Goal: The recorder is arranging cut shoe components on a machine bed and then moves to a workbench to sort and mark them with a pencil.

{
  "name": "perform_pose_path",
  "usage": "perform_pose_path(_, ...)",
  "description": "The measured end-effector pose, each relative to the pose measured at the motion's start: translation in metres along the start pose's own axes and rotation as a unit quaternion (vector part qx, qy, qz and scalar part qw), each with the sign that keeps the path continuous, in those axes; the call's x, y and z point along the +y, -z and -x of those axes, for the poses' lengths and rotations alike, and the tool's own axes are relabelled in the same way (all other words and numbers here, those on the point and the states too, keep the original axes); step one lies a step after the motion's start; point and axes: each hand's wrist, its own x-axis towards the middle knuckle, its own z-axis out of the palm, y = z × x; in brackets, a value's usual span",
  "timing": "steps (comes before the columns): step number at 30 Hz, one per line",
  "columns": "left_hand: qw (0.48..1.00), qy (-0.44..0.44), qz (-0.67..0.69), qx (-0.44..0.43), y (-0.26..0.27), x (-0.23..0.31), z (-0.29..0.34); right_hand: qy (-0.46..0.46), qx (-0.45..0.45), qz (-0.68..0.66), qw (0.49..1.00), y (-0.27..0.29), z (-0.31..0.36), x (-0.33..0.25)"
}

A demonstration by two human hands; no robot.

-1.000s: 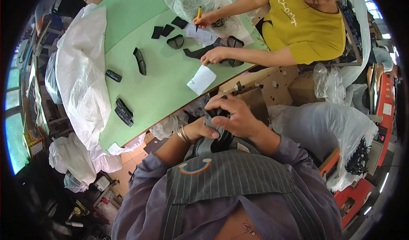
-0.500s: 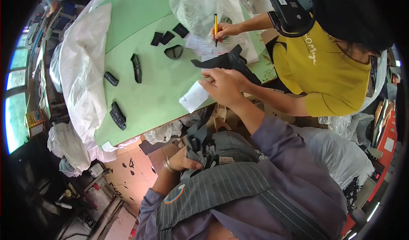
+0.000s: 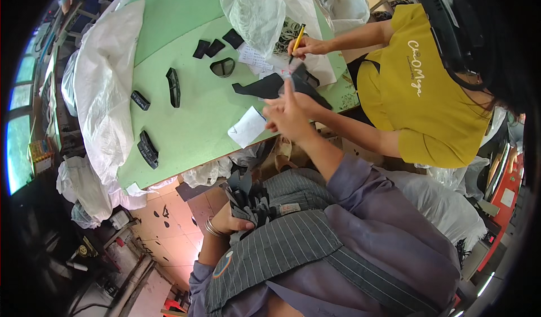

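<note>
My left hand [image 3: 230, 220], with bangles at the wrist, is closed round a bunch of dark fabric pieces [image 3: 248, 200] in front of my striped apron. Over the table edge, my right hand [image 3: 290, 117] is raised with its index finger stretched out, and nothing shows in it. Its fingertip is close to black cut pieces [image 3: 265, 86] on the table. A white paper slip [image 3: 247, 128] lies beside this hand. Just behind it, a co-worker's left hand [image 3: 309, 106] rests by the black pieces. The co-worker's other hand [image 3: 307, 47] holds a yellow pen [image 3: 299, 36] over small papers.
On the green table [image 3: 197, 120] lie several small black padded pieces [image 3: 174, 87] and a black ring-shaped piece [image 3: 222, 67]. A clear plastic bag [image 3: 253, 13] sits at the far side. White sacking [image 3: 107, 86] hangs over the left edge. The co-worker in yellow [image 3: 428, 92] is at the right.
My right hand has lifted off the paper slip, its index finger now pointing toward the black pieces. The co-worker's pen tilts differently and sits farther right. My left hand keeps its hold.
</note>
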Motion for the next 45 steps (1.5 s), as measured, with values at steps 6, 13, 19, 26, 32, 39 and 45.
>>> perform_pose_path(6, 0.999, 0.029, -0.036, -0.028, 0.0, 0.005, 0.007, -0.064, -0.064, 0.083, 0.992, 0.05, -0.074, -0.022)
perform_pose_path(13, 0.999, 0.012, -0.028, 0.029, 0.002, -0.014, 0.023, 0.253, 0.123, 0.635, 0.72, 0.059, -0.208, 0.006)
perform_pose_path(19, 0.995, 0.023, 0.044, 0.09, 0.006, -0.036, 0.031, -0.013, 0.072, 0.74, 0.669, 0.066, -0.26, -0.035)
perform_pose_path(26, 0.99, 0.047, 0.08, 0.107, 0.014, -0.053, 0.032, -0.196, 0.022, 0.722, 0.664, 0.068, -0.282, -0.027)
perform_pose_path(32, 0.993, 0.029, 0.062, 0.093, 0.017, -0.059, 0.031, -0.02, 0.171, 0.664, 0.727, 0.083, -0.281, -0.01)
perform_pose_path(39, 0.994, 0.04, 0.031, 0.096, 0.022, -0.059, 0.038, -0.099, 0.103, 0.715, 0.685, 0.105, -0.279, -0.002)
perform_pose_path(45, 0.993, 0.018, 0.028, 0.112, 0.019, -0.05, 0.035, 0.029, 0.145, 0.634, 0.759, 0.123, -0.258, -0.009)
